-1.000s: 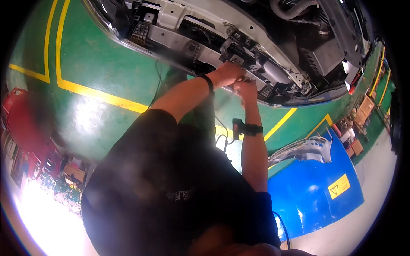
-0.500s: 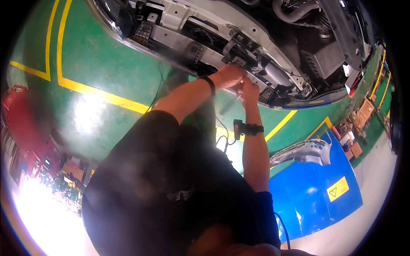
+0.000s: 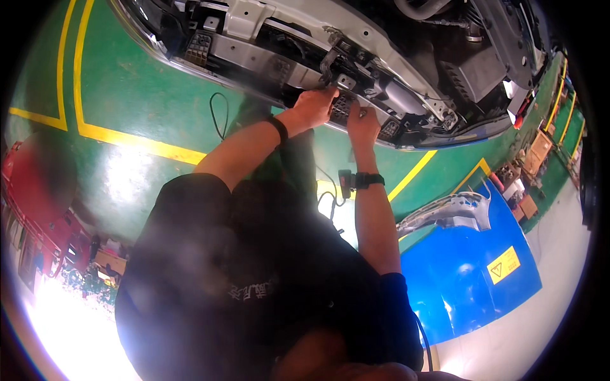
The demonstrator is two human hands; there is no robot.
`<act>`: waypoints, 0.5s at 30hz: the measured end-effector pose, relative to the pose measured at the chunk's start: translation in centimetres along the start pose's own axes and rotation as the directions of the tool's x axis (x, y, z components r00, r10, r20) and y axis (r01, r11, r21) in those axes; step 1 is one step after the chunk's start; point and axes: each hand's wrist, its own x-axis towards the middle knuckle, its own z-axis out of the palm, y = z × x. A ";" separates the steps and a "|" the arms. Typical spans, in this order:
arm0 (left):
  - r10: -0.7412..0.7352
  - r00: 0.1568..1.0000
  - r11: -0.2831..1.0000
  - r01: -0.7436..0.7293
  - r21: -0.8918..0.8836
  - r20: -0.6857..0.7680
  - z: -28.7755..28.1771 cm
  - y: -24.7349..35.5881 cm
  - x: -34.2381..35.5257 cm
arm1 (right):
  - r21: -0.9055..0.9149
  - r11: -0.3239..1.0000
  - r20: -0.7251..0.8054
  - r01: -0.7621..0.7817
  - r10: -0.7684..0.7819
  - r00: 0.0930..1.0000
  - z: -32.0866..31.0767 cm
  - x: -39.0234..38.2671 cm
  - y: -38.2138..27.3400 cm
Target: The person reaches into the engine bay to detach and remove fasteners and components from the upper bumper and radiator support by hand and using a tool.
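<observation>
Filling the foreground, a dark shirt (image 3: 254, 254) is covering the lower middle of the view, with bare forearms (image 3: 222, 152) extending up from it. The left one is wearing a black wristband (image 3: 280, 130), the right one a strapped black-and-red device (image 3: 346, 183). Beyond these, the left hand (image 3: 314, 106) and the right hand (image 3: 365, 126) are resting slightly apart at the car's front bumper beam (image 3: 251, 56). A black honeycomb-ribbed pad (image 3: 340, 106) is lying between them, right of the left hand and left of the right hand, with neither being clearly nearer. The beam's long axis is running from upper left to lower right; the pad's own axis is not showing clearly, as the hands are partly hiding it. Both hands are showing bent fingers, but I cannot tell whether either is gripping the pad or something smaller. Past the beam, a dark angular housing (image 3: 483, 70) is sitting in the engine bay, its inside not showing. Farther out at right, a grey moulded part (image 3: 467, 213) is lying across a blue panel (image 3: 457, 279), and brown cartons (image 3: 528, 206) are standing beyond; their contents are appearing too small to make out.
</observation>
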 end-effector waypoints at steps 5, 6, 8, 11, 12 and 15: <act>-0.029 0.998 0.998 0.025 0.066 0.053 -0.1 0.6 0.5 | -0.069 0.997 -0.051 -0.047 0.043 0.998 1.1 1.0 1.0; -0.028 0.998 0.998 0.025 0.062 0.050 -0.1 0.5 0.5 | -0.032 0.999 -0.044 -0.008 0.007 0.999 0.8 0.9 0.6; -0.026 0.999 0.998 0.024 0.049 0.036 0.0 0.5 0.6 | -0.056 0.993 -0.031 0.100 -0.102 0.994 0.7 0.9 0.8; -0.017 1.000 0.998 0.016 0.054 0.017 0.6 0.7 0.6 | -0.010 0.957 -0.001 0.290 -0.290 0.957 0.4 1.4 1.4; -0.017 1.000 0.999 0.016 0.052 0.018 0.8 0.7 0.6 | 0.056 0.924 0.005 0.377 -0.378 0.926 0.3 1.6 1.3; 0.082 0.993 0.996 -0.078 0.052 -0.083 1.2 0.8 0.8 | 0.018 0.978 -0.084 0.207 -0.204 0.975 1.1 0.8 0.7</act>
